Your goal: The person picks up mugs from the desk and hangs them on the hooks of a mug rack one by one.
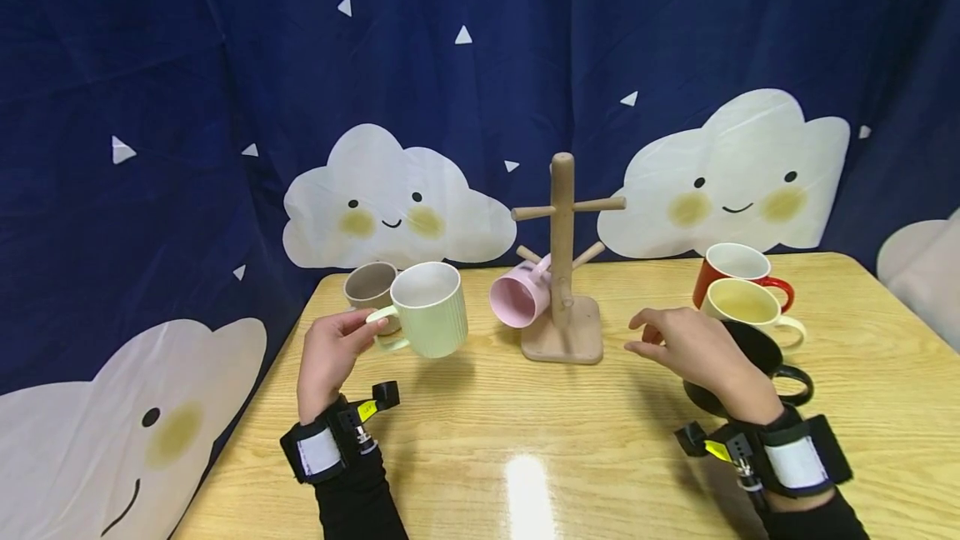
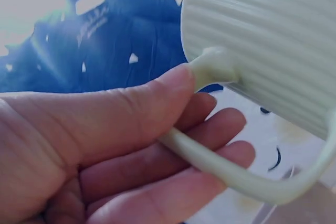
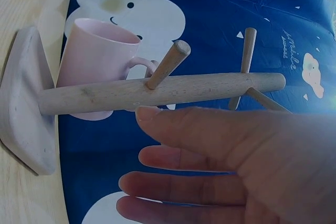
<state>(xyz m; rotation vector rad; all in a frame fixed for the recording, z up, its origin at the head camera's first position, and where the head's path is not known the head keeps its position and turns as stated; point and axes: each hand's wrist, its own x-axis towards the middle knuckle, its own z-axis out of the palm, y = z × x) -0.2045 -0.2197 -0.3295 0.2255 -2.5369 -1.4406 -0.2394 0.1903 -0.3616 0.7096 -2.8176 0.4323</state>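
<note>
A light green ribbed mug (image 1: 435,325) is held in the air by my left hand (image 1: 330,354). Thumb and fingers pinch its handle (image 2: 231,174), which faces left, and the mug's opening points up. To its right, a wooden mug rack (image 1: 562,227) stands upright on the table. One pink mug (image 1: 516,297) hangs tilted by its handle from a lower peg on the rack's left side. Right of the rack hovers my right hand (image 1: 693,348), fingers loosely bent and nothing held. It partly hides a black mug (image 1: 756,344) in the head view.
Behind the green mug, a brown-grey mug (image 1: 369,282) stands on the wooden table (image 1: 465,448). At the right, a yellow mug (image 1: 738,304) and a red mug (image 1: 707,277) stand behind the black one. A dark blue curtain (image 1: 420,82) with clouds hangs beyond the table's back edge.
</note>
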